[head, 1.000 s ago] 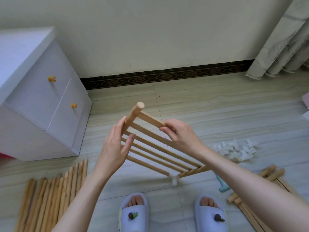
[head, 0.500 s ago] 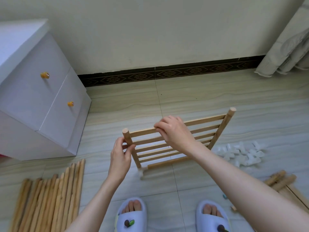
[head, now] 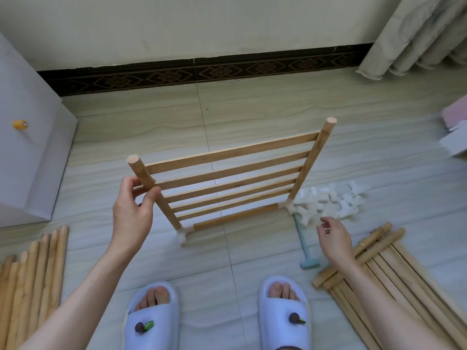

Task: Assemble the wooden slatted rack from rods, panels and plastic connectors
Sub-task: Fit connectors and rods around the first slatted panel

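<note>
fingers (head: 149,198) of the left hand (head: 131,213) pinch the left post of the upright wooden slatted panel (head: 227,183) standing on the floor. right hand (head: 333,238) hangs loose and empty, closest to the pile of white plastic connectors (head: 328,203) just beyond it.

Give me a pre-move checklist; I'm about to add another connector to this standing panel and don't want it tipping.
1. Panel upright on floor: ok.
2. Left hand steadying the left post: ok, fingers pinch it.
3. Bottom corner connectors seated: cannot tell.
4. Right hand free to pick: ok, holds nothing.
5. Spare connectors nearby: ok, piled beside the right post.
6. Post tops bare: ok.
</note>
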`<state>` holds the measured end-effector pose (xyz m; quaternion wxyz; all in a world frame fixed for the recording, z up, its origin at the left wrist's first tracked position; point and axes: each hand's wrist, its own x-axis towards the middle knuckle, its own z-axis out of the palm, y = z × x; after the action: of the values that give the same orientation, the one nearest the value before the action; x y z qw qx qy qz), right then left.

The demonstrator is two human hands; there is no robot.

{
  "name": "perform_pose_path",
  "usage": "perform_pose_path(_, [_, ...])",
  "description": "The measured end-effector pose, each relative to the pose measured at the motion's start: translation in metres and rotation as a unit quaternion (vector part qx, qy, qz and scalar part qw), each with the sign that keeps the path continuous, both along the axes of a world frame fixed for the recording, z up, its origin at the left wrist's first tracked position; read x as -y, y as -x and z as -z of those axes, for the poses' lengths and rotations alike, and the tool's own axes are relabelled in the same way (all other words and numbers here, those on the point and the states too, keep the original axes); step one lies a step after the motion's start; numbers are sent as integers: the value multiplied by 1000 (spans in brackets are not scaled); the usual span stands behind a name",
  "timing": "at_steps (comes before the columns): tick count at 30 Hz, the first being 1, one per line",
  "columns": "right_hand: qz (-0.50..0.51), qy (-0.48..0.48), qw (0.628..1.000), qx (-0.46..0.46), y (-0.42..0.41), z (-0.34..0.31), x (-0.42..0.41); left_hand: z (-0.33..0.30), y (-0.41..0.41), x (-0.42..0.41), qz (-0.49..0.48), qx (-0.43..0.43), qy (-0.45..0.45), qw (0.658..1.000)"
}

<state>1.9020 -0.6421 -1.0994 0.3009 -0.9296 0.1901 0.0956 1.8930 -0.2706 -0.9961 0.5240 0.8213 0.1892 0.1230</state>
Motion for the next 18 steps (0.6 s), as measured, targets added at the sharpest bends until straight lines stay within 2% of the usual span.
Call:
perform_pose_path(7, [7, 28, 995, -98, -45, 23, -15, 1, 5, -2, 15, 2, -3, 1000])
perform_pose_path(11, [-4, 76, 993, -86, -46, 31, -18, 3, 7, -3, 15, 8, -2, 1000])
perform_pose_path(18, [3, 84, 995, -56, -34, 20, -13, 2, 8, -4, 26, 7, 12, 1000])
